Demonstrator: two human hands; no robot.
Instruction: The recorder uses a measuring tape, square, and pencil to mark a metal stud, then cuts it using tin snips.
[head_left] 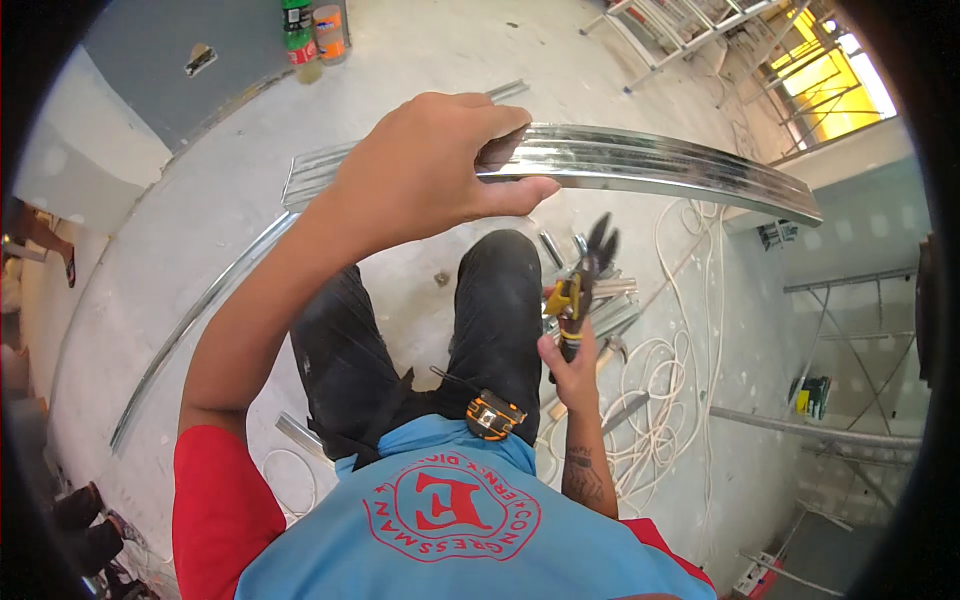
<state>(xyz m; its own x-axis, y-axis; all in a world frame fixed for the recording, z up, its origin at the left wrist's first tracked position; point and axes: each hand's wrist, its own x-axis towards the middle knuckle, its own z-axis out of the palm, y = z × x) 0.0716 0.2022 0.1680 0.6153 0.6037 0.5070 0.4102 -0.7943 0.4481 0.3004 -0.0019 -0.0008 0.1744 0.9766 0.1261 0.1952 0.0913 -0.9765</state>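
Note:
My left hand (430,165) grips a long shiny metal channel (660,158), raised crosswise above my knees, with thumb and fingers wrapped round its edges. Lower down at my right side, my right hand (574,368) holds yellow-and-black snips (578,295) upright, their dark jaws pointing up past my right knee. An orange-and-black tape measure (496,416) sits at my waist. Behind the snips, short metal offcuts (615,288) lie on the floor near a hammer (612,352), which is partly hidden by my right hand.
Loose white cable (668,400) coils at my right, near scaffold frames (850,337). Another long channel (200,316) lies at my left on the pale floor (185,250). Bottles (300,50) stand by the far wall, a ladder (655,45) beyond. Another person's leg (50,240) shows at far left.

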